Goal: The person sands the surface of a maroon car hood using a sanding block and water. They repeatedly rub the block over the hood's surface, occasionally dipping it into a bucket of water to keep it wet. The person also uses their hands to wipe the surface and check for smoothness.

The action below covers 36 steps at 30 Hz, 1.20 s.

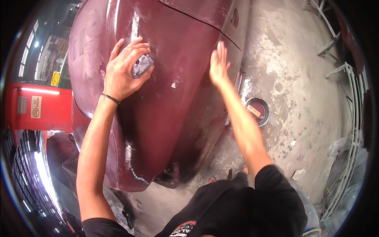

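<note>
Under both arms is a dark red car body panel (166, 94), wet-looking and streaked, with whitish patches. My left hand (128, 65) is closed round a grey, crumpled wad (142, 66) on the upper left part of the panel. Whether the wad is cloth or a scouring pad I cannot make out. Over on the panel's right side, below a dark panel seam, my right hand (219, 65) lies flat with its fingers stretched out, slightly blurred. Nothing shows in it.
On the stained concrete floor (288, 79) to the right stands a round black tub (262, 105) with a tan block inside. A pale metal frame (353, 102) runs along the far right. Red equipment (43, 104) stands at the left.
</note>
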Each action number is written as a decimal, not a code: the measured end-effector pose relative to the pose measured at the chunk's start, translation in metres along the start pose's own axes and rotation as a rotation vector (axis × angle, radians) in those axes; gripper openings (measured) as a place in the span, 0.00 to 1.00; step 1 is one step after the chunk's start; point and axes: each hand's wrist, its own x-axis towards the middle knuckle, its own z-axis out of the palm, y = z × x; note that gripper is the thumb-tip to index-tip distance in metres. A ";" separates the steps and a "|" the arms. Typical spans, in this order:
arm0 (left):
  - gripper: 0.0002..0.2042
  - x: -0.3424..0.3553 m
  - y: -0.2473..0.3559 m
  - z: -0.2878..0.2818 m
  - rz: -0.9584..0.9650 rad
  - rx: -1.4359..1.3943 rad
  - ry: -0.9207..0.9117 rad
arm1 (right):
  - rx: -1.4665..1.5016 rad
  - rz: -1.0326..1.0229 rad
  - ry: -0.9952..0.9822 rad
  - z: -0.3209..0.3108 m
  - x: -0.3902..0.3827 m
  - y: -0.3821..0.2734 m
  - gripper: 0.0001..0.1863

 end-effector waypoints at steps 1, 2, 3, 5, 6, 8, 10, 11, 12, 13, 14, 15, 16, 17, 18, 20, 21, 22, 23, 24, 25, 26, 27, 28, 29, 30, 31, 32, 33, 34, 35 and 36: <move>0.17 -0.001 0.000 0.001 -0.002 0.018 0.005 | -0.027 -0.074 -0.015 0.006 -0.047 -0.002 0.39; 0.18 -0.004 0.000 0.002 -0.006 0.033 0.005 | -0.019 -0.125 -0.067 0.007 -0.102 -0.011 0.38; 0.18 -0.006 0.000 0.002 -0.005 0.048 0.005 | -0.032 -0.155 -0.123 0.010 -0.155 -0.012 0.38; 0.18 -0.005 0.003 0.001 0.009 0.064 0.015 | -0.004 -0.123 -0.215 0.019 -0.231 0.010 0.38; 0.18 -0.010 0.005 -0.004 -0.011 0.088 -0.009 | -0.024 -0.156 -0.248 0.019 -0.230 0.016 0.39; 0.18 -0.013 0.005 -0.007 -0.022 0.091 -0.031 | -0.059 -0.175 -0.226 0.013 -0.195 0.030 0.40; 0.18 -0.011 0.005 -0.007 -0.032 0.065 -0.042 | -0.037 -0.062 -0.136 0.002 -0.107 0.049 0.42; 0.18 -0.003 0.004 -0.008 -0.019 0.062 -0.046 | -0.005 0.037 -0.085 -0.006 -0.059 0.062 0.43; 0.17 0.004 0.004 -0.004 -0.004 0.046 -0.047 | 0.034 0.130 -0.055 -0.020 -0.016 0.083 0.44; 0.17 0.008 0.005 -0.004 0.007 0.036 -0.051 | 0.079 0.219 -0.028 -0.030 0.006 0.094 0.44; 0.18 0.007 0.006 -0.004 0.009 0.041 -0.054 | 0.088 0.235 -0.029 -0.028 0.005 0.092 0.44; 0.18 0.005 0.005 -0.003 0.003 0.038 -0.064 | 0.094 0.253 -0.027 -0.026 0.002 0.087 0.44; 0.18 0.001 0.004 -0.006 -0.007 0.043 -0.077 | 0.107 0.268 -0.030 -0.019 -0.003 0.077 0.44; 0.19 -0.001 0.001 -0.004 -0.016 0.041 -0.087 | 0.090 0.214 -0.032 -0.010 -0.036 0.055 0.43; 0.19 -0.006 0.001 -0.006 -0.030 0.055 -0.086 | 0.052 0.116 -0.065 0.000 -0.077 0.034 0.42; 0.19 -0.008 0.003 -0.004 -0.037 0.062 -0.082 | 0.035 -0.050 -0.110 0.019 -0.163 0.017 0.38; 0.19 -0.009 0.004 -0.003 -0.033 0.066 -0.085 | 0.086 -0.053 -0.143 0.019 -0.191 0.011 0.38; 0.19 -0.009 0.004 -0.004 -0.030 0.078 -0.090 | 0.015 -0.129 -0.175 0.014 -0.190 0.022 0.38; 0.18 -0.011 0.004 -0.006 -0.029 0.091 -0.096 | -0.055 -0.206 -0.208 0.008 -0.185 0.041 0.38; 0.18 -0.009 0.003 -0.005 -0.023 0.084 -0.103 | -0.041 -0.192 -0.155 0.008 -0.167 0.063 0.37; 0.17 -0.010 0.002 -0.006 -0.024 0.086 -0.107 | -0.003 -0.048 -0.117 0.002 -0.139 0.072 0.37; 0.17 -0.004 0.003 -0.008 -0.012 0.082 -0.104 | 0.062 -0.001 -0.014 0.003 -0.105 0.108 0.38; 0.17 0.002 0.004 -0.009 -0.001 0.081 -0.096 | 0.159 0.257 0.024 0.001 -0.071 0.138 0.42; 0.16 0.007 0.005 -0.009 0.007 0.074 -0.099 | 0.176 0.285 0.053 -0.007 -0.046 0.164 0.45; 0.15 0.007 0.005 -0.009 0.001 0.075 -0.100 | 0.126 0.321 0.030 -0.010 -0.040 0.166 0.48; 0.15 0.008 0.004 -0.008 0.000 0.076 -0.097 | 0.153 0.315 0.063 -0.003 -0.044 0.163 0.47; 0.15 0.009 0.005 -0.007 -0.002 0.073 -0.094 | 0.176 0.309 0.094 0.009 -0.051 0.156 0.47; 0.15 0.001 0.003 -0.006 -0.015 0.084 -0.093 | 0.128 0.251 0.052 0.015 -0.081 0.118 0.45; 0.15 -0.005 0.001 -0.006 -0.022 0.093 -0.092 | 0.080 0.194 0.014 0.018 -0.128 0.070 0.43; 0.15 -0.007 0.002 -0.006 -0.020 0.099 -0.091 | 0.069 0.089 -0.010 0.027 -0.174 0.043 0.41; 0.15 -0.008 0.002 -0.002 -0.014 0.096 -0.090 | 0.052 -0.008 -0.031 0.031 -0.214 0.026 0.39; 0.16 -0.008 0.003 -0.002 -0.013 0.101 -0.091 | 0.076 -0.060 -0.066 0.031 -0.244 0.021 0.38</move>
